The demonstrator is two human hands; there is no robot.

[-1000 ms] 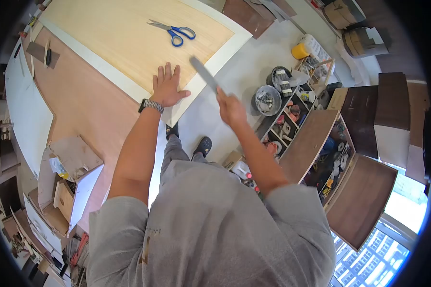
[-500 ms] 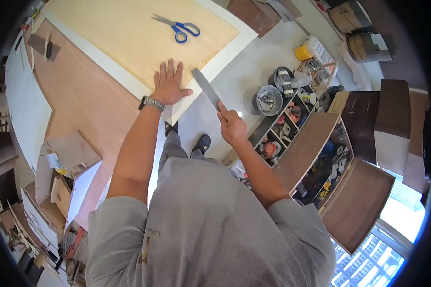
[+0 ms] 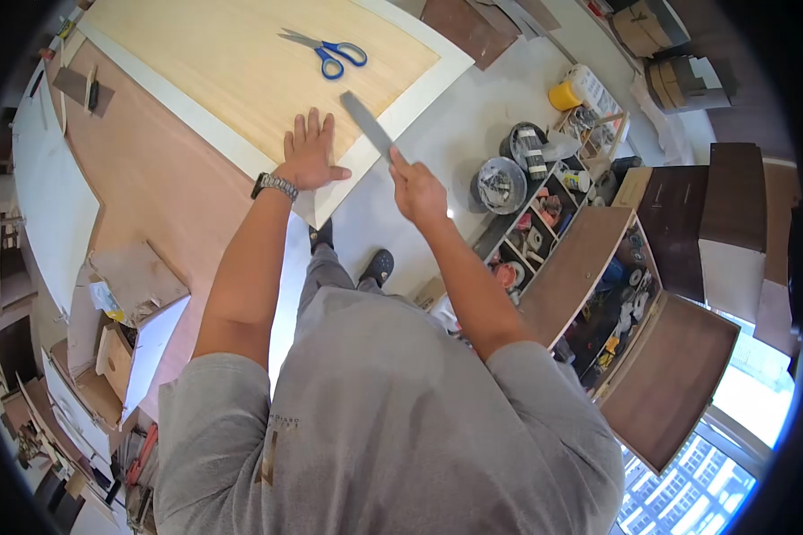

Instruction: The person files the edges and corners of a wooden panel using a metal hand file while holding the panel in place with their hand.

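Note:
A pale wood panel with a white border (image 3: 412, 100) lies on the workbench. My left hand (image 3: 307, 159), a watch on its wrist, presses flat on the panel near its front corner with fingers spread. In my right hand (image 3: 418, 191) is a flat grey file (image 3: 366, 121), its handle end hidden in my fist. The file slants across the white border at the panel's right edge, its far end over the wood-coloured part. Beyond my hands, blue-handled scissors (image 3: 332, 55) rest on the panel, blades pointing left.
A putty knife (image 3: 90, 89) sits on the brown board (image 3: 165, 169) at left. On the floor to the right stand a bucket (image 3: 500, 186), a divided tool box (image 3: 544, 227) and an open cabinet (image 3: 589, 267). Cardboard pieces (image 3: 138, 281) lie at lower left.
My right hand has pushed the file forward and left, further over the panel. My left hand stays flat in nearly the same spot.

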